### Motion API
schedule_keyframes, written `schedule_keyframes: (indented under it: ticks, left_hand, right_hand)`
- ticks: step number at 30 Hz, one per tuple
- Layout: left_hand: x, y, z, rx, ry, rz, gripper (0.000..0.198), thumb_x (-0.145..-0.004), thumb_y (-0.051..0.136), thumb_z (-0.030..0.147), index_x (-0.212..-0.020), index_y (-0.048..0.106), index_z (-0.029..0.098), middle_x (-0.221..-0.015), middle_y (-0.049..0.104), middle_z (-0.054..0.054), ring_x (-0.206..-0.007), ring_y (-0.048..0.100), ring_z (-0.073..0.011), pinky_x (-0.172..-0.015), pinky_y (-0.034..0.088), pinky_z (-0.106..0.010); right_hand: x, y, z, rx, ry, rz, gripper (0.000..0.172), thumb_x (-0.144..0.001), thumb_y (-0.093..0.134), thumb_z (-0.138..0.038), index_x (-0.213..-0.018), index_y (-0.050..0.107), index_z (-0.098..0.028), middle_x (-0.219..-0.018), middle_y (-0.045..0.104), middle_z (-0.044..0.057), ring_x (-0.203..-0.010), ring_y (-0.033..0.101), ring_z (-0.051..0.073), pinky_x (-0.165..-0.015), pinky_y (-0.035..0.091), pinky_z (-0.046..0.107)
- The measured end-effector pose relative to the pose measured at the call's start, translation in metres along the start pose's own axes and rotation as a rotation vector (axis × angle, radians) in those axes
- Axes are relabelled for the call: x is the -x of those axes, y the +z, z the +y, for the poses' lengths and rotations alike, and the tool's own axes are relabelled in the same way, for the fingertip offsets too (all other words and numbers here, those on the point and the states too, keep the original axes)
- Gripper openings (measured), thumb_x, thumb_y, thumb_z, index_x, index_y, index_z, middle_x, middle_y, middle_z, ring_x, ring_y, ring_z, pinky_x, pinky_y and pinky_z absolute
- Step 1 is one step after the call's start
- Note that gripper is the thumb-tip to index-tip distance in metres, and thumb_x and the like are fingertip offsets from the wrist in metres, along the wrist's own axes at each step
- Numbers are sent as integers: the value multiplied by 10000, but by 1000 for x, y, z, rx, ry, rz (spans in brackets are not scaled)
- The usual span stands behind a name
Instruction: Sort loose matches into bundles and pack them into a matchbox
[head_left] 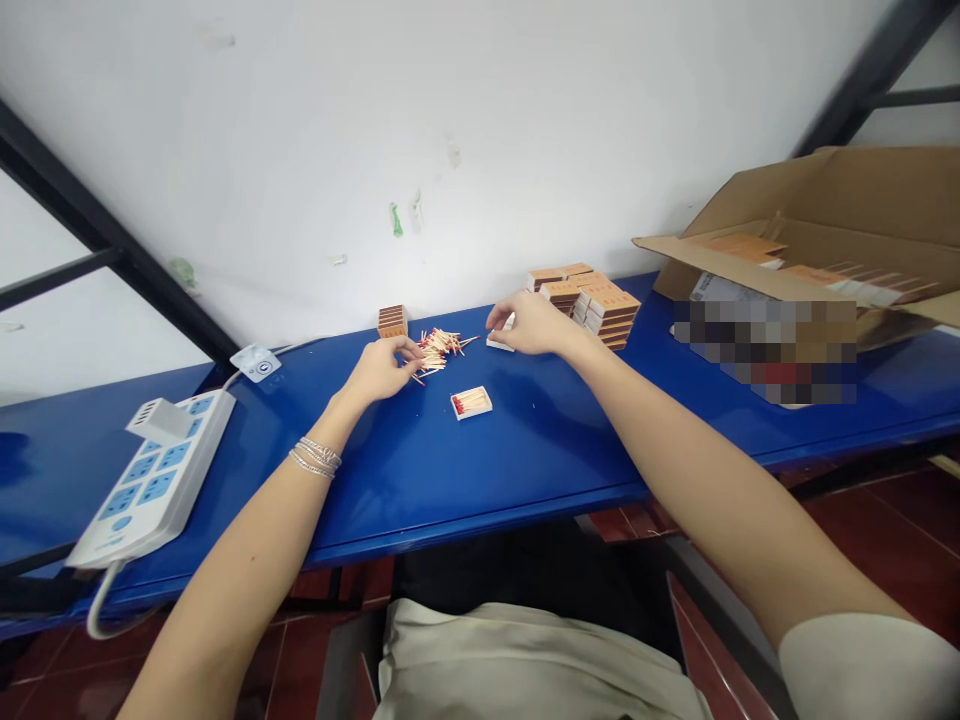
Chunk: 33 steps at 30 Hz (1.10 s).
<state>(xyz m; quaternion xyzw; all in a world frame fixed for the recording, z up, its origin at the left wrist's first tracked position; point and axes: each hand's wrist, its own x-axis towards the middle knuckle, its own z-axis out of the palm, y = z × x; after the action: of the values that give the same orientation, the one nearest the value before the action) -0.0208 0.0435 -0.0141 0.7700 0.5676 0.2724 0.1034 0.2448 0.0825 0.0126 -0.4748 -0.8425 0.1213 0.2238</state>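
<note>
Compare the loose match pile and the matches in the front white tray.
The match pile sprawls, heads pointing various ways; the tray matches lie roughly side by side, heads left. The match pile sits on the table; the tray matches, inside the white tray. The match pile is larger; the tray matches fewer. Both are red-headed, pale sticks.

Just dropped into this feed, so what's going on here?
Matches are being handled at a blue table. The left hand is at the loose matches; the right hand is at a small white tray, its grip partly hidden. Nearer the person, a matchbox tray holds matches. Matchbox stacks stand beyond the right hand.
</note>
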Motion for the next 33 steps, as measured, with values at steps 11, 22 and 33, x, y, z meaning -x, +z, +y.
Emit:
schedule_keyframes:
  ticks: [11,22,33]
  left_hand:
    - [-1,-1,-2,113,-38,-52,148,-702,693,290,-801,683,181,-872,741,-55,-799,673,-174,-758,515,-305]
    - [4,7,17,178,-50,-79,151,-713,659,223,-843,645,147,-857,713,-69,-679,634,-142,-677,518,-291]
    - [20,16,61,308,44,-296,198,-690,665,162,-879,609,144,-783,718,-16,-449,387,-26,-486,357,-190]
  right_hand:
    - [0,21,-12,-82,-88,-129,219,-741,670,-264,-925,725,-159,-895,738,45,-755,653,161,-730,470,251]
    - [-1,23,-12,-91,-92,-127,218,-735,683,-282,-917,734,-174,-893,741,38,-775,658,163,-737,471,243]
    - [-1,17,-5,-105,-101,-31,174,-746,683,-244,-876,738,-143,-859,745,53,-754,667,161,-703,483,242]
